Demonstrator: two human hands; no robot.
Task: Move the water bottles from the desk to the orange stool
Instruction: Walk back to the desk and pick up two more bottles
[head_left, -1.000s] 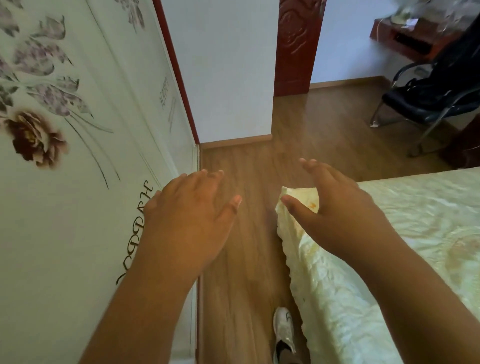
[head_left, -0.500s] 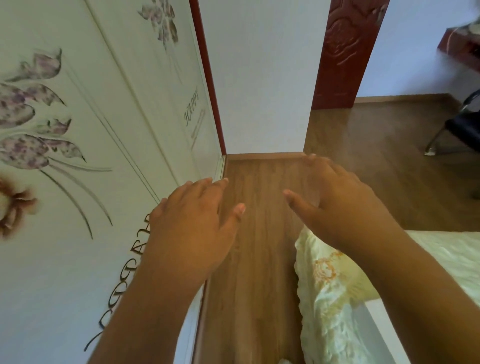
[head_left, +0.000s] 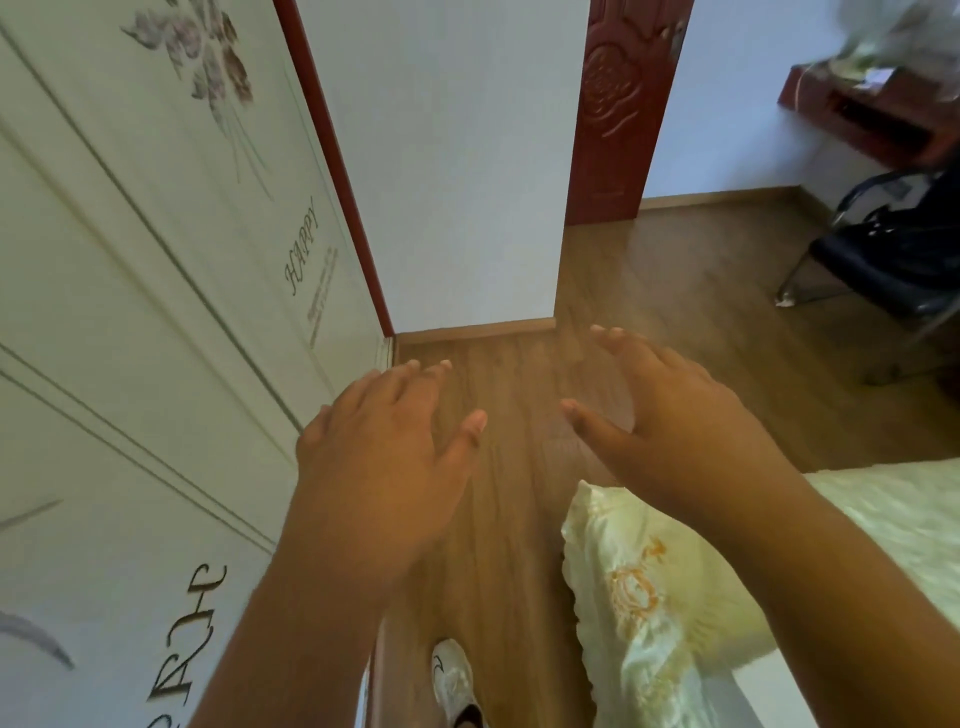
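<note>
Both my hands are held out in front of me, palms down, over the wooden floor. My left hand (head_left: 384, 457) has its fingers spread and holds nothing. My right hand (head_left: 670, 415) is likewise spread and holds nothing. A red-brown desk (head_left: 872, 117) shows at the top right, with blurred pale items on it. I cannot make out any water bottle there. No orange stool is in view.
A white wardrobe (head_left: 130, 312) with flower prints runs along the left. A bed with a pale cover (head_left: 675, 597) fills the lower right. A black chair (head_left: 893, 260) stands before the desk. A white wall corner (head_left: 441, 182) and dark red door (head_left: 618, 104) lie ahead. My white shoe (head_left: 454, 680) is below.
The view has swung right and forward along the passage, so the desk and chair are back in sight. Both hands stay spread and hold nothing.
</note>
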